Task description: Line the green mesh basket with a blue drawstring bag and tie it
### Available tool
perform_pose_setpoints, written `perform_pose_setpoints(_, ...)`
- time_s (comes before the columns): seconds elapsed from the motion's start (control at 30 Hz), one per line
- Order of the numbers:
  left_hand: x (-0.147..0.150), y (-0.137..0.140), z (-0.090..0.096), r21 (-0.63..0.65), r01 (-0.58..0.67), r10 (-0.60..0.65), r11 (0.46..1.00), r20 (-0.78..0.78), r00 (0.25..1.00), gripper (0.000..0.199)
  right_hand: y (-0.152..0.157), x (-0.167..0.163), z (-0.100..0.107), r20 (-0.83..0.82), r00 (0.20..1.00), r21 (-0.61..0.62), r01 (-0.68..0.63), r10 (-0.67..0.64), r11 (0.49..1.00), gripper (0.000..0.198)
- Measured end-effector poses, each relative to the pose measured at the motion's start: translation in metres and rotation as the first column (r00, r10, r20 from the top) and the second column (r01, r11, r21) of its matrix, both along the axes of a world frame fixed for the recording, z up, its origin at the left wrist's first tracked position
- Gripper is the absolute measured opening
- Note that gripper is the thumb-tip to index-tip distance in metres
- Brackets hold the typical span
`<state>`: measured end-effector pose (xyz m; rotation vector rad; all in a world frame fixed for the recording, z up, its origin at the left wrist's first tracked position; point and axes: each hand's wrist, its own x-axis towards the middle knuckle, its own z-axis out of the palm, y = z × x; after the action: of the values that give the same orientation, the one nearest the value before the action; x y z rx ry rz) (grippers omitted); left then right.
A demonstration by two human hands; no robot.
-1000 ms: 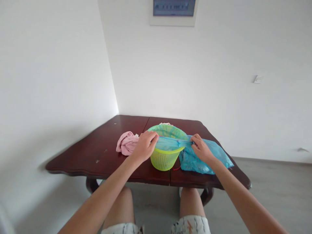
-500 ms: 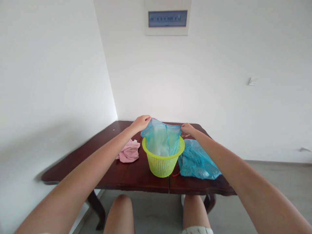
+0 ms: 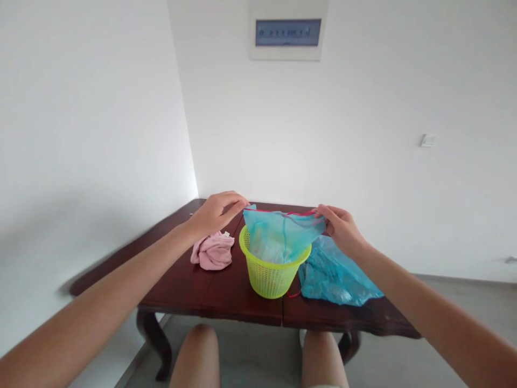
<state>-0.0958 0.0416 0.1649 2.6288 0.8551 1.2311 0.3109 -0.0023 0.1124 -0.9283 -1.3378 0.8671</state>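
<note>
A translucent blue trash bag (image 3: 283,229) with a red drawstring along its top edge hangs down into a yellow-green plastic basket (image 3: 272,279). My left hand (image 3: 223,211) pinches the bag's left top corner, above the basket's far left rim. At the opposite corner, my right hand (image 3: 340,225) grips the edge between thumb and fingers. The bag's top is stretched nearly straight between both hands, and its lower part lies inside the basket. Right of the basket, under my right forearm, rests a second crumpled blue plastic bag (image 3: 339,272).
A folded pink cloth (image 3: 213,252) lies left of the basket on the dark wooden table (image 3: 238,302). White walls stand behind and to the left. An electrical panel (image 3: 288,32) and a switch (image 3: 428,140) are on the back wall. My knees are below the front edge.
My hands have moved farther apart, spreading the bag's top wider, and its red drawstring now shows more clearly. The right hand has shifted right and slightly down. The view has shifted a little.
</note>
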Motion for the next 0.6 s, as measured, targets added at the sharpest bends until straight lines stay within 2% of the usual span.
perform_pose_setpoints(0.07, -0.013, -0.029, -0.009, -0.078, 0.005, 0.002, 0.997, 0.086, 0.996, 0.052, -0.032, 0.011, -0.007, 0.029, 1.000, -0.035, 0.003, -0.002, 0.999, 0.059)
perform_pose_setpoints(0.13, -0.019, -0.056, -0.024, -0.201, -0.031, 0.073, 0.979, 0.202, 0.977, 0.042, -0.059, 0.017, -0.019, 0.116, 0.993, -0.057, 0.002, 0.005, 0.998, 0.058)
perform_pose_setpoints(0.2, -0.020, -0.077, -0.044, -0.328, -0.046, 0.157, 0.944, 0.321, 0.934, 0.027, -0.082, 0.016, -0.036, 0.195, 0.979, -0.098, -0.039, 0.058, 0.994, 0.056)
perform_pose_setpoints(0.3, -0.016, -0.100, -0.076, -0.501, 0.060, 0.214, 0.863, 0.472, 0.855, 0.031, -0.107, 0.011, -0.062, 0.383, 0.918, -0.140, -0.046, 0.097, 0.989, 0.036)
perform_pose_setpoints(0.37, -0.016, -0.109, -0.094, -0.613, 0.129, 0.238, 0.779, 0.479, 0.845, 0.037, -0.118, 0.007, -0.074, 0.555, 0.831, -0.098, 0.025, 0.034, 0.995, 0.018)
perform_pose_setpoints(0.4, -0.018, -0.113, -0.100, -0.671, 0.134, 0.257, 0.729, 0.450, 0.855, 0.041, -0.122, 0.005, -0.077, 0.625, 0.781, -0.065, 0.059, -0.006, 0.996, 0.016)
perform_pose_setpoints(0.5, -0.031, -0.121, -0.110, -0.836, 0.090, 0.338, 0.541, 0.314, 0.887, 0.057, -0.128, -0.003, -0.081, 0.728, 0.680, 0.012, 0.114, -0.087, 0.993, 0.031)
perform_pose_setpoints(0.6, -0.046, -0.125, -0.110, -0.932, 0.097, 0.355, 0.348, 0.227, 0.907, 0.054, -0.124, -0.017, -0.088, 0.721, 0.645, 0.156, 0.205, -0.253, 0.966, 0.029)
